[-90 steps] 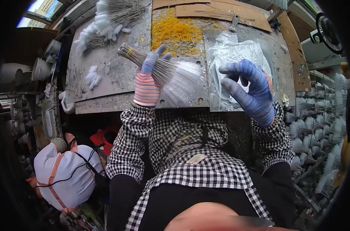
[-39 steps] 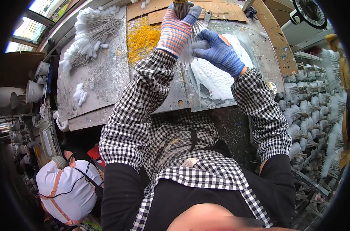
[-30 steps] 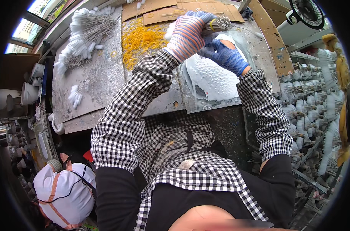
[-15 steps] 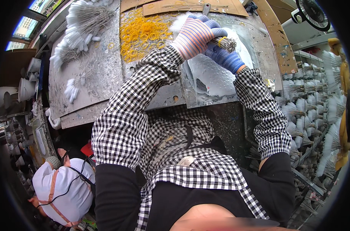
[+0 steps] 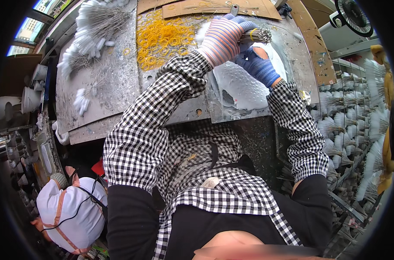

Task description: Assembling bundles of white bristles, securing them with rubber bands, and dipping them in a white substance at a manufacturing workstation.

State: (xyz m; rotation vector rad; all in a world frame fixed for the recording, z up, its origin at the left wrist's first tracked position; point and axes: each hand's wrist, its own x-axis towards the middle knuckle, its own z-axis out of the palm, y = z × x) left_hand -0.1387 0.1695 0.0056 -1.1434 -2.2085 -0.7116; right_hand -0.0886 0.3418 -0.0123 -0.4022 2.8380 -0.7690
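Observation:
My left hand (image 5: 223,40), in a striped pink-and-blue knit glove, is closed around a bundle of thin wire-stemmed brushes (image 5: 263,36). The looped wire ends point right, with a yellow rubber band around them; white bristles (image 5: 201,32) show on the other side of the hand. Just below the bundle is my right hand (image 5: 259,67) in a blue striped glove, with bare skin showing near a fingertip. Its fingers point up and left, partly hidden by my left hand, so their grip is unclear. Beneath both hands a white paste-like layer (image 5: 242,86) covers a board.
Many yellow rubber bands (image 5: 164,39) lie left of my hands. Loose white brushes (image 5: 91,30) are piled at the table's far left. Cardboard (image 5: 214,9) lies along the back. A fan (image 5: 353,18) stands back right, beside racks of brushes (image 5: 346,125). Another person's white cap (image 5: 71,214) is lower left.
The bundle has risen slightly and shifted right with my left hand. My right hand has come down off the wire ends, a gap now showing between it and them.

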